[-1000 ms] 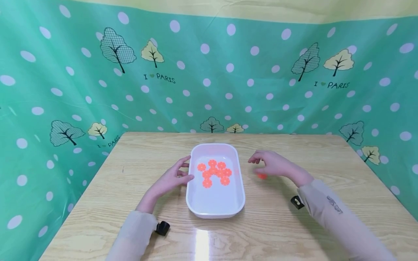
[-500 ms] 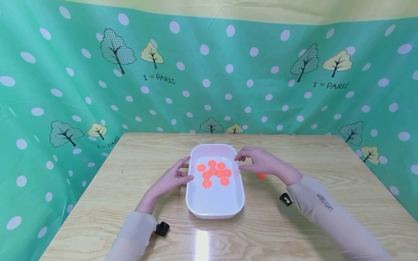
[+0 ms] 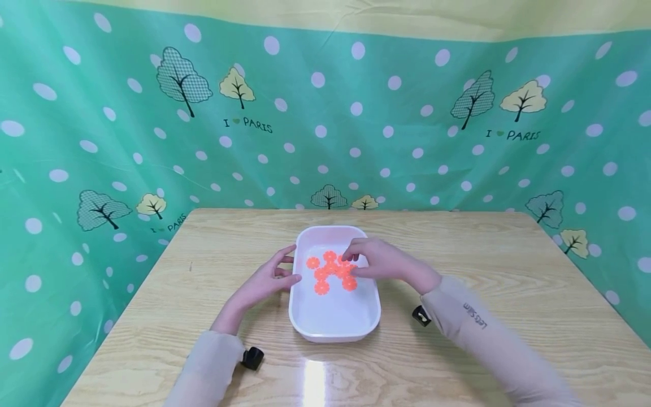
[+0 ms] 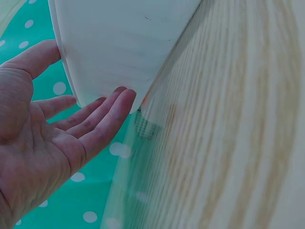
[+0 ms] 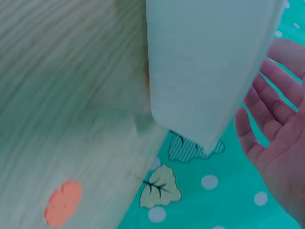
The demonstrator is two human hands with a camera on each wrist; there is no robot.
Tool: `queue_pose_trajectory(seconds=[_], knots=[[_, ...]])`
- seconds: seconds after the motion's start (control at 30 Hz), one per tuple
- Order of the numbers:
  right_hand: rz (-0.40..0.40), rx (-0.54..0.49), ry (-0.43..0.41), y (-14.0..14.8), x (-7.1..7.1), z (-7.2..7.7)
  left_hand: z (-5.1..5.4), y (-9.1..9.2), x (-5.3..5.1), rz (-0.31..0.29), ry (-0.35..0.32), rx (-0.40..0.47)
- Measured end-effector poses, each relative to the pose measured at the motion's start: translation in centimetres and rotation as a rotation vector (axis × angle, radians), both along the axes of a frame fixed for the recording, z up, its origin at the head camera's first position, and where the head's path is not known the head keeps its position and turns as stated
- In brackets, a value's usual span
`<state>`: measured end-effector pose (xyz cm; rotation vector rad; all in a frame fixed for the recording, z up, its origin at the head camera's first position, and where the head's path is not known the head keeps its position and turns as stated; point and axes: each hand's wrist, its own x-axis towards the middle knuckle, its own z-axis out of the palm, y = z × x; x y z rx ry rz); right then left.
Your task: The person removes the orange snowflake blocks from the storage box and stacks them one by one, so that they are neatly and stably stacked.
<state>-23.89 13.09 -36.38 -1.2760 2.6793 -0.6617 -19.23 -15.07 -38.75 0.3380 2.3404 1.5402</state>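
Note:
In the head view, a white rectangular plastic basin (image 3: 334,314) stands mid-table, holding several orange flower-shaped discs (image 3: 322,288). My left hand (image 3: 265,281) rests against its left side. The left wrist view shows that hand's thumb at the rim and its loosely extended fingers by the outer wall (image 4: 114,47). Over the basin's right rim reaches my right hand (image 3: 383,260), its bent fingers close above the discs and partly covering them. Fingertip contact is hidden. One orange disc (image 5: 63,203) lies on the table outside the basin in the right wrist view; my right arm hides it from the head view.
The wooden table (image 3: 325,379) carries the basin. A green polka-dot curtain (image 3: 285,169) with printed trees surrounds its back and sides. Black wrist mounts (image 3: 252,358) hang below both sleeves, low over the tabletop.
My right hand has moved left, from beside the loose disc to above the discs inside the basin. The loose disc stayed on the table. My left hand and the basin have held still.

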Motion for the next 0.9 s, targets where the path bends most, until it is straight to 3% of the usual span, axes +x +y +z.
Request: queue_pose_trajectory(seconds=[0.23,0.63,0.9], knots=[[-0.022,0.044,-0.129,-1.7,0.2,-0.7,0.5,0.1,0.3,0.006,-0.004,-0.007],[0.048,0.138,-0.093,-4.1,0.6,-1.9,0.4,0.0,0.2,-0.002,0.001,-0.007],[0.042,0.22,-0.086,-5.5,0.8,-2.3,0.4,0.1,0.2,-0.004,-0.002,0.004]])
